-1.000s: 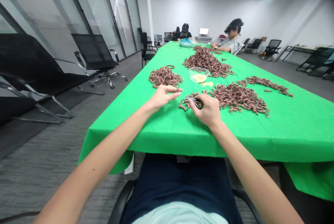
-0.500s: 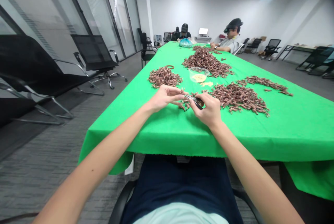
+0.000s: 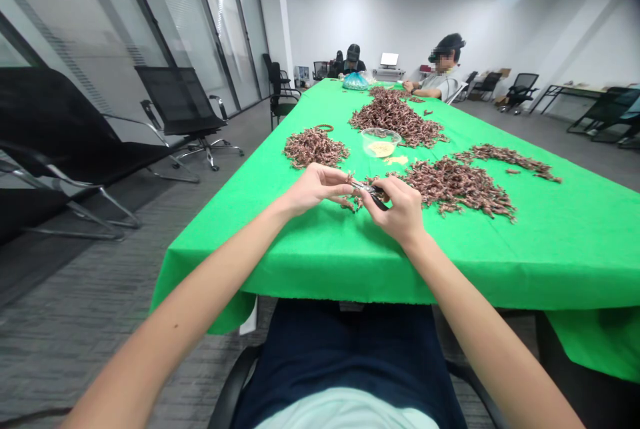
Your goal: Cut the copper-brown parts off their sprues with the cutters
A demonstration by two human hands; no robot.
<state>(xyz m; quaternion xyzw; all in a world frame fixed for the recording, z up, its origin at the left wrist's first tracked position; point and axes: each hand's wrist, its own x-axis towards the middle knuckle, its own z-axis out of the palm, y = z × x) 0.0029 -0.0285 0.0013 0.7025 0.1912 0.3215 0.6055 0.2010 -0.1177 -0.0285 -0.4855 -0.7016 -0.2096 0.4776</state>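
My right hand (image 3: 403, 209) is closed around the black handles of small metal-jawed pliers or clippers (image 3: 379, 199). The jaws point left and meet the fingertips of my left hand (image 3: 314, 189). Those fingers are pinched on a small brown, knobbly, root-like piece (image 3: 349, 177), partly hidden by the fingers. Under both hands lie some loose brown pieces (image 3: 347, 203) of the same look. Just right of my right hand spreads a large pile of brown pieces (image 3: 460, 185). A smaller pile (image 3: 315, 149) sits beyond my left hand.
A clear plastic tub (image 3: 367, 146) with pale yellow bits stands past my hands, with yellowish scraps (image 3: 397, 160) beside it. Farther along the green cloth (image 3: 240, 242) are another brown pile (image 3: 397, 121) and a blue-green bag (image 3: 355, 82). Co-workers sit at the far end and right side.
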